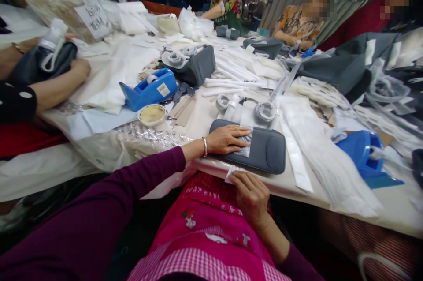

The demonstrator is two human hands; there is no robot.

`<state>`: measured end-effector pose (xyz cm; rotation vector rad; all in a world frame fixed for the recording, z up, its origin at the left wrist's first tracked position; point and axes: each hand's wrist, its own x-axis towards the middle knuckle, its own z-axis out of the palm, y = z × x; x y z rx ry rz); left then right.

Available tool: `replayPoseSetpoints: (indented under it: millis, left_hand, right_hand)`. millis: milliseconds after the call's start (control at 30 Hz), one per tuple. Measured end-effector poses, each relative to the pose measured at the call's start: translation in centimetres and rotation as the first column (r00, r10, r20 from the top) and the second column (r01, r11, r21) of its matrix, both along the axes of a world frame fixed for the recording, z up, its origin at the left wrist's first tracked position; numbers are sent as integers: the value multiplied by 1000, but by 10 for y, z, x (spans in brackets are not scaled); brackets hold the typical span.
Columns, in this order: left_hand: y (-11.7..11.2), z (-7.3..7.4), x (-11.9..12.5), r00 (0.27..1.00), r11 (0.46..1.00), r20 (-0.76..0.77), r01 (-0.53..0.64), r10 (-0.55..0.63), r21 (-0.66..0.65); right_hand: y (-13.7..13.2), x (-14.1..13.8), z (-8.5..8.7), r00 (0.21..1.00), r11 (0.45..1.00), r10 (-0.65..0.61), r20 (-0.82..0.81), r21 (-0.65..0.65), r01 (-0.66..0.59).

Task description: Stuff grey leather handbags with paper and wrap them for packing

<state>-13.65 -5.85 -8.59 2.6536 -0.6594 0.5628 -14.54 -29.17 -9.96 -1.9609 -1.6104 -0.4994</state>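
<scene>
A dark grey zip case (261,151) lies flat at the table's front edge, with a translucent white wrapping strip (245,151) across its middle. My left hand (228,139) rests flat on the case and the strip, fingers stretched out. Just below the table edge, my right hand (253,190) is closed in a pinch on a white strip end (233,171). Whether this end joins the strip over the case I cannot tell. Behind the case lie bundled grey cables (266,112) in clear wrap.
Left of centre stand a blue tape dispenser (150,89) and a round tub (152,114). Another blue dispenser (361,153) and white foam sheets (317,140) lie right. A co-worker's hands (79,69) hold a dark bag at far left. Other people work across the table.
</scene>
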Motion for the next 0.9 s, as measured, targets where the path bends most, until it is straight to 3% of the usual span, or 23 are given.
replayPoseSetpoints:
  millis: [100,200,333,433,600,700,767,900]
  left_hand:
    - [0,-1,0,1000,1000,0,-7,7,-8]
    - [-1,-1,-1,999,1000,31,-18,18,-9]
    - [-3,-2,-6,998,1000,66,-4,3,15]
    - [-5,-5,-16,998,999,47,34,-33,-13]
    - [-4,-9,-33,993,983,30,119,-116,-136]
    - [-3,-9,-35,989,968,8,148,-150,-201]
    - [-2,-8,-35,988,961,-25,144,-154,-236]
    - [-3,-7,-35,987,959,-93,99,-128,-267]
  right_hand:
    - [0,-8,2,1000,1000,2,-28,-1,-2]
    - [8,-4,18,996,1000,19,-86,-3,-19]
    - [31,28,44,967,999,10,-255,-44,-22]
    - [49,58,48,930,999,-11,-368,-50,-8]
    - [60,86,35,769,991,-106,-630,-132,28]
    - [60,90,37,675,976,-137,-725,-215,-32]
    - [60,92,42,691,969,-139,-709,-241,-53]
    - [62,93,45,851,963,-172,-496,-265,40]
